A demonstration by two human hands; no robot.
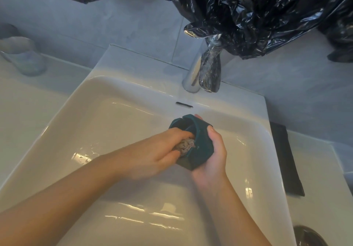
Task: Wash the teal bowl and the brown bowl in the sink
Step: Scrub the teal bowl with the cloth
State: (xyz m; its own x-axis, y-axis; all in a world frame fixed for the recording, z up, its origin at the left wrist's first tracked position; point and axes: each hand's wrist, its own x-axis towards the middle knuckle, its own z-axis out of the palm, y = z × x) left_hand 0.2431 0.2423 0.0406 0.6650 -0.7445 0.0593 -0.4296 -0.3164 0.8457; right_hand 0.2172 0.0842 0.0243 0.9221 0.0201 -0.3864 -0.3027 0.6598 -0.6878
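Your left hand (158, 150) fingers clench a grey scrubber (185, 146) inside the teal bowl (202, 142). Your right hand (214, 156) fingers wrap the bowl's outside, holding it tilted over the sink (95, 123) basin, in front of the tap (191, 77).

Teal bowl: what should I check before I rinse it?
1. Right hand grips the teal bowl: ok.
2. Left hand holds the scrubber inside it: ok.
3. Bowl is over the sink: ok.
4. Water running from the tap: not ok, no stream shows.
5. Inside scrubbed clean: cannot tell.
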